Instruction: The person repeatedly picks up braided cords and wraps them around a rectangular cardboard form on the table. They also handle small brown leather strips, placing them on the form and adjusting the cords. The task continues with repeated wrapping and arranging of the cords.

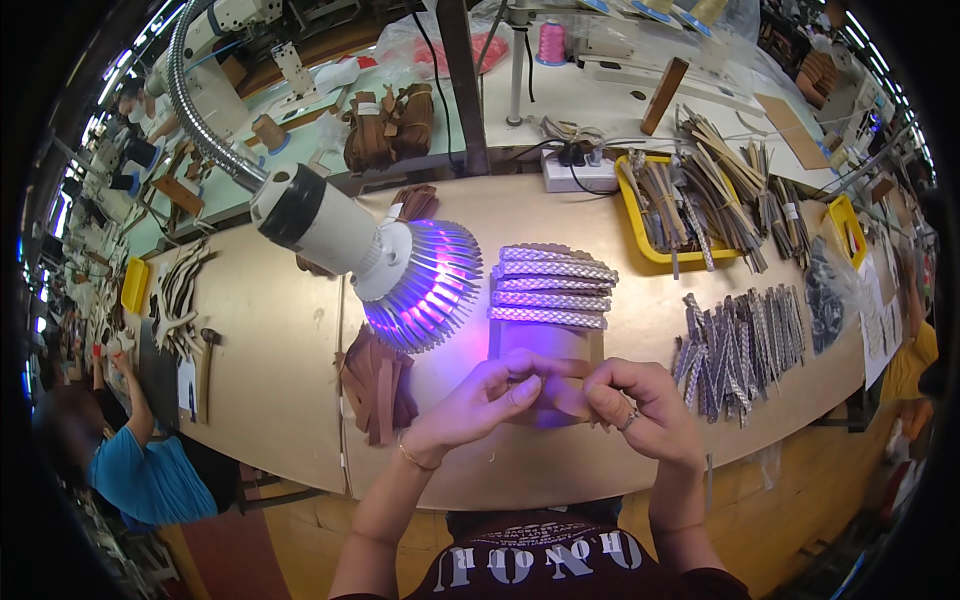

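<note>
Starting nearest to us, both hands meet over the near edge of the workbench (280,380). The left hand (478,400) and the right hand (630,405) are each closed in a pinch on a tan leather strip (562,392), fingertips on either side of it, thumbs on top. The strip sits just above the bench, right under the violet glow of the lamp. We judge it light, thin and floppy, likely to bend and curl, so it wants a hold close to the working spot, with both pinches near each other, as they are now. The surface looks matt, so slipping seems unlikely.

Just left of the hands lies a pile of brown leather strips (378,385). Just beyond the hands, a stack of woven silver braids (550,287) rests in neat rows. To the right, a loose spread of silver and grey strips (740,345) fans out across the bench.

Farther back, the gooseneck lamp (390,265) hangs over the work, its finned head shining purple. Behind and to the right, a yellow tray (640,235) holds bundled strips. Farther still, a pink thread spool (551,42) stands on the next table. At far left, a person in a blue top (140,475) works at another bench.
</note>
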A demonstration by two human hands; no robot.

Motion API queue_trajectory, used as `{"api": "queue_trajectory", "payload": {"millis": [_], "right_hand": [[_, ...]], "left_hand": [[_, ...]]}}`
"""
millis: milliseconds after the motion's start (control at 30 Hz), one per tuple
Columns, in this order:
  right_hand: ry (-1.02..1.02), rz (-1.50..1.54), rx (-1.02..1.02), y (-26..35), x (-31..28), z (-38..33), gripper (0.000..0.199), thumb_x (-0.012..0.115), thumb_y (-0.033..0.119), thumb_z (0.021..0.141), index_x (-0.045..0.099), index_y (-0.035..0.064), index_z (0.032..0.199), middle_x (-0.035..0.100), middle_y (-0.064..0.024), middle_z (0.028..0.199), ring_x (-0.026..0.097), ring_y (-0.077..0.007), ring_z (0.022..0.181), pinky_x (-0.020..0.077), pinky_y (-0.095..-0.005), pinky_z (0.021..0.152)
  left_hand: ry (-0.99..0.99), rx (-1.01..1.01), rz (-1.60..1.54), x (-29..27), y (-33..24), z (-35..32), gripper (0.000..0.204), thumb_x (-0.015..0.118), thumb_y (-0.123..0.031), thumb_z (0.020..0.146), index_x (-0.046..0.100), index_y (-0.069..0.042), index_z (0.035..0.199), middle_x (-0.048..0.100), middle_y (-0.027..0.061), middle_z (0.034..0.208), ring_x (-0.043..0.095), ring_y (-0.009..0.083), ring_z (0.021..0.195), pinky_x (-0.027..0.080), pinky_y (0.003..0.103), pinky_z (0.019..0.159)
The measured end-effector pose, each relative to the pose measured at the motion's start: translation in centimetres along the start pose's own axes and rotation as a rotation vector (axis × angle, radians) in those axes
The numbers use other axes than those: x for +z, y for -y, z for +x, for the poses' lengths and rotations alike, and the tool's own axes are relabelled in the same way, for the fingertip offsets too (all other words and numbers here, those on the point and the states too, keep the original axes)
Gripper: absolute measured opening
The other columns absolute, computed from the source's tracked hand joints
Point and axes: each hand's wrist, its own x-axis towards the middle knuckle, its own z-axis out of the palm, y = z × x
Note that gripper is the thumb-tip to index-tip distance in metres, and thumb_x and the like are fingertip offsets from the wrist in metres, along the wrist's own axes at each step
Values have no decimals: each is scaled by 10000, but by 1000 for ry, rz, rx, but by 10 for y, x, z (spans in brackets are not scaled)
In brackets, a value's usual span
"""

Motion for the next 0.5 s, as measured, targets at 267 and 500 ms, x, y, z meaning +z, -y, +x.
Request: {"api": "queue_trajectory", "payload": {"millis": [267,500], "right_hand": [[-126,-193,-11,-24,-12,20,199,644,170,939,657,-27,916,621,-23,708,549,-73,636,449,-234,583],[-413,-174,-29,-61,-4,25,179,656,100,920,611,-2,1060,601,-14,675,580,-73,626,458,-228,588]], "left_hand": [[-224,7,71,-23,0,7,154,650,-162,933,596,-21,962,596,4,890,486,42,689,385,188,607],[-415,59,95,-38,29,27,164,685,-63,895,597,14,1010,664,42,890,630,85,809,516,206,753]]}}
